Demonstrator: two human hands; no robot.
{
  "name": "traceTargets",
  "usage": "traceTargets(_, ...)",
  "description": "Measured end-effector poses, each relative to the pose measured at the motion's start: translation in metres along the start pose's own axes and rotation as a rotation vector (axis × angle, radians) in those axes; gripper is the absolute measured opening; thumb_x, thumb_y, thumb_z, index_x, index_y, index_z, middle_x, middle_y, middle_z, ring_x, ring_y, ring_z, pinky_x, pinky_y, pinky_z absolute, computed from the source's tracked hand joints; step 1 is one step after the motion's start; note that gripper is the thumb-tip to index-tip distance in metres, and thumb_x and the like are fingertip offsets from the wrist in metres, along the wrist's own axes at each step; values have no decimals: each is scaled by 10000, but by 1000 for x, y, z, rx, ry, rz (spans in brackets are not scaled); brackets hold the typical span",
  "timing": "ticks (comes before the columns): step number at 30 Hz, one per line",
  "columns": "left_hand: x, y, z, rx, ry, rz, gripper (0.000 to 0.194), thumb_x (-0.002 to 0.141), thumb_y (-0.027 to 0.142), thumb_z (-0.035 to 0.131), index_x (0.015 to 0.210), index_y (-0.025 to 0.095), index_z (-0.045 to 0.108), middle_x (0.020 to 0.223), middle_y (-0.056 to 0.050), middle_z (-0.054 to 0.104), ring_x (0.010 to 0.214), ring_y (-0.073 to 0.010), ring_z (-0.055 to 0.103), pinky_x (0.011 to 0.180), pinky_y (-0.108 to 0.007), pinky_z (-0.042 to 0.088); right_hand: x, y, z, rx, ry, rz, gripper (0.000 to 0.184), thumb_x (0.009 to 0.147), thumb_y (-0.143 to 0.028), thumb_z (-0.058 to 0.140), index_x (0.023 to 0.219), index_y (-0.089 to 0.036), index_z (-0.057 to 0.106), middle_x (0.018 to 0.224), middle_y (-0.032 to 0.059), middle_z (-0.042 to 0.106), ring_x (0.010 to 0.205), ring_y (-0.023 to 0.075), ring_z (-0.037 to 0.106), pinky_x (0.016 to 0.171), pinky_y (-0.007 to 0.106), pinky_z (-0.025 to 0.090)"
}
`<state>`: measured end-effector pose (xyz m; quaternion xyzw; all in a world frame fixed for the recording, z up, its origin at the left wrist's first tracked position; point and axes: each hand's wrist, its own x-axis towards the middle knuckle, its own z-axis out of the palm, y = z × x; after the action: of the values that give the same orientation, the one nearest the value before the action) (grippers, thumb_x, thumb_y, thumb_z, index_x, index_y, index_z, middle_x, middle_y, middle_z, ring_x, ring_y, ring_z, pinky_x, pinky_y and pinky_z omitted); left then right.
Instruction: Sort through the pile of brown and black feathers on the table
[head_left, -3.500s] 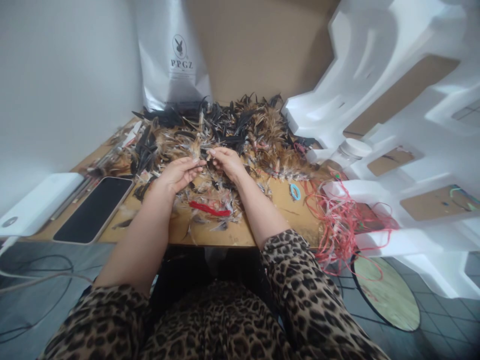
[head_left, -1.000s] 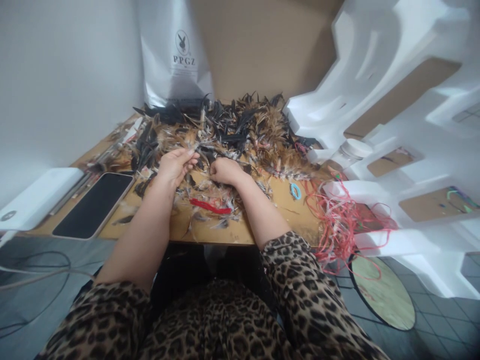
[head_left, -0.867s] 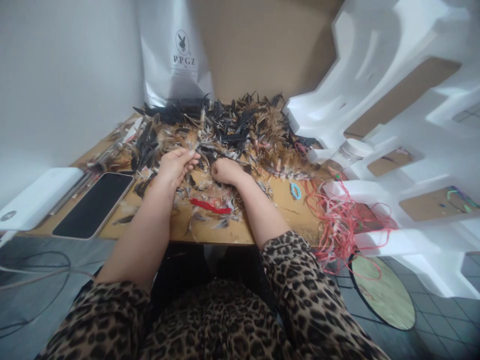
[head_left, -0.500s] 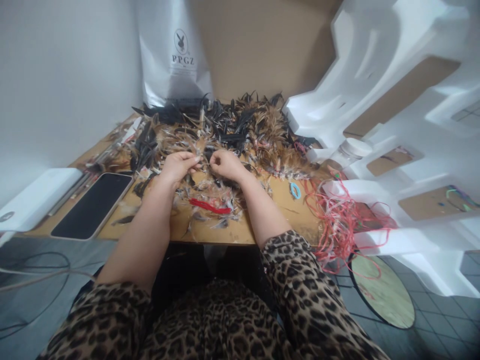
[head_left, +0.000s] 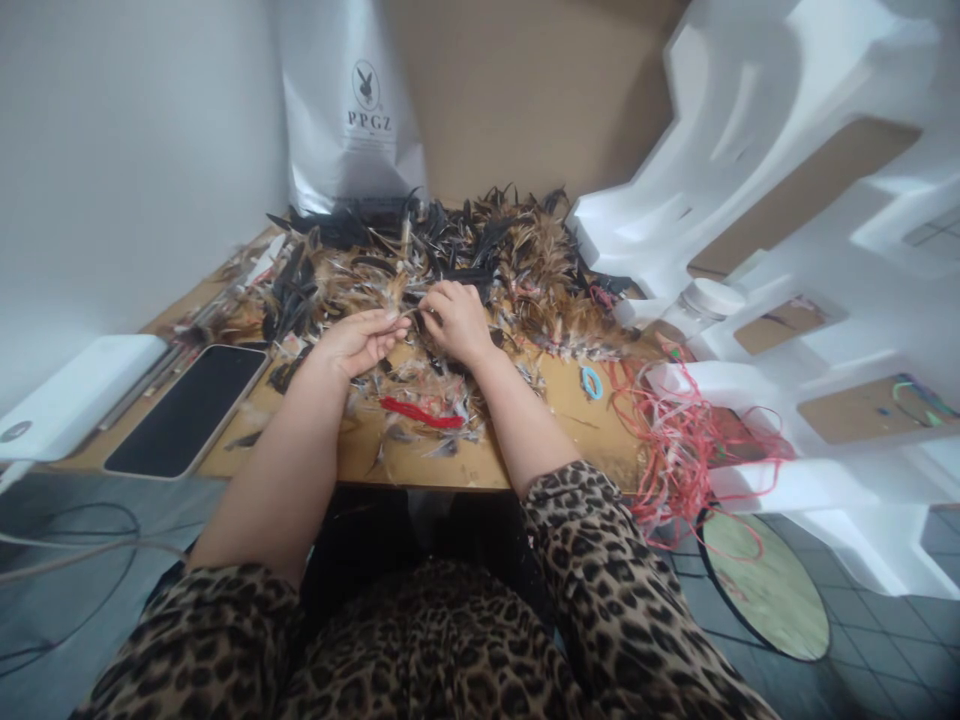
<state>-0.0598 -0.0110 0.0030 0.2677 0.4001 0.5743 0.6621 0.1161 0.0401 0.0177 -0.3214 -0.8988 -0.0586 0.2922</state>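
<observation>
Over the heap of feathers, my left hand (head_left: 361, 342) pinches a small brown feather (head_left: 396, 292) between thumb and forefinger, its fluffy part pointing up. My right hand (head_left: 457, 320) is close beside it, fingers pinched at a thin strand, seemingly the feather's lower end. Just past the hands spread loose brown feathers (head_left: 337, 280) and black feathers (head_left: 337, 228). A bundle of red thread (head_left: 422, 412) lies nearer me, among downy scraps.
On the left lie a phone (head_left: 186, 410) and a white power bank (head_left: 82, 395) with a cable. To the right are a light-blue ring (head_left: 591, 382), tangled pink string (head_left: 682, 430), a lidded jar (head_left: 701, 300) and white foam packaging (head_left: 750, 130). A silver bag (head_left: 337, 170) stands behind.
My right hand has turned and moved slightly up, closing on the strand by my left hand. The left fingers have opened out a little below the pinch.
</observation>
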Motion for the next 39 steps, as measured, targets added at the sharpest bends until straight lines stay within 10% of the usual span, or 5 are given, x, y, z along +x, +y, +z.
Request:
traceTargets(8, 1, -3, 7, 50, 144, 242, 45, 698, 84, 678, 706, 86, 633, 685, -58, 673, 567, -59, 618, 523, -115, 473, 1, -9, 0, 229, 159, 186, 251, 875, -300, 439, 977, -154, 616, 1065, 105, 575, 1006, 192, 489, 883, 326, 326)
traceTargets(13, 3, -5, 13, 163, 273, 423, 101, 664, 159, 708, 684, 113, 620, 702, -51, 687, 593, -75, 629, 553, -144, 478, 7, -18, 11, 766, 133, 399, 261, 797, -388, 542, 736, -147, 622, 742, 24, 601, 698, 117, 507, 702, 249, 399)
traceTargets(21, -1, -11, 19, 265, 165, 449, 159, 617, 194, 741, 692, 108, 630, 715, -58, 702, 594, -87, 635, 560, -159, 488, 13, -19, 30, 1497, 83, 840, 303, 618, -401, 715, 741, -147, 606, 565, -50, 540, 482, 38, 393, 456, 178, 273)
traceTargets(39, 4, -13, 10, 158, 76, 189, 132, 651, 150, 732, 742, 80, 667, 689, -82, 693, 568, -90, 647, 484, -122, 473, 12, -17, 24, 1272, 111, 640, 176, 656, -303, 656, 679, -133, 619, 637, -29, 599, 596, 64, 496, 634, 201, 410)
